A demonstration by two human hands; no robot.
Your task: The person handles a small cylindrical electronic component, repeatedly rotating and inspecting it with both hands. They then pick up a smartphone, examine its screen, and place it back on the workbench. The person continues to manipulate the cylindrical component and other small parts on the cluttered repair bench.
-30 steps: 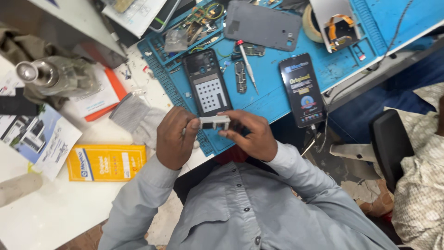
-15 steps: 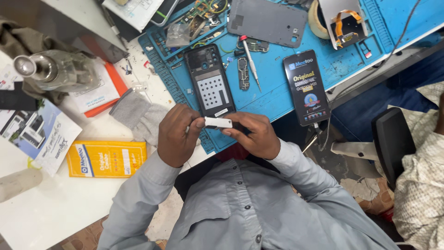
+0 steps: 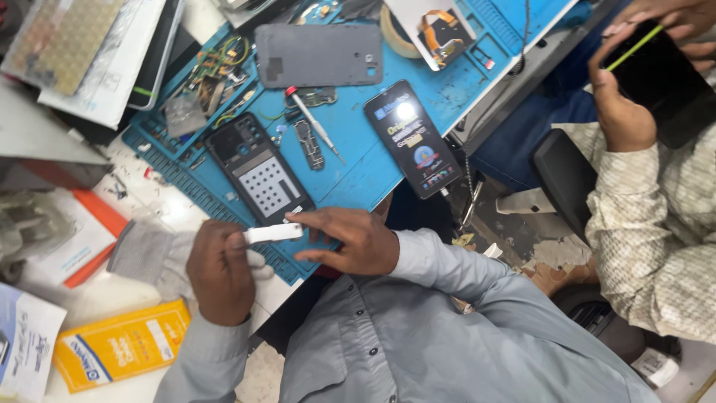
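A small white strip (image 3: 274,233), flat and oblong with rounded ends, lies nearly level, tilted slightly up toward its far end. The left hand (image 3: 218,269) pinches its near end between thumb and fingers, so most of its length sticks out past the grip. The right hand (image 3: 352,240) meets its free end with the fingertips (image 3: 298,219). Its face is plain and unmarked, its underside hidden.

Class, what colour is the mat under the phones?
Blue mat, best seen in the head view.
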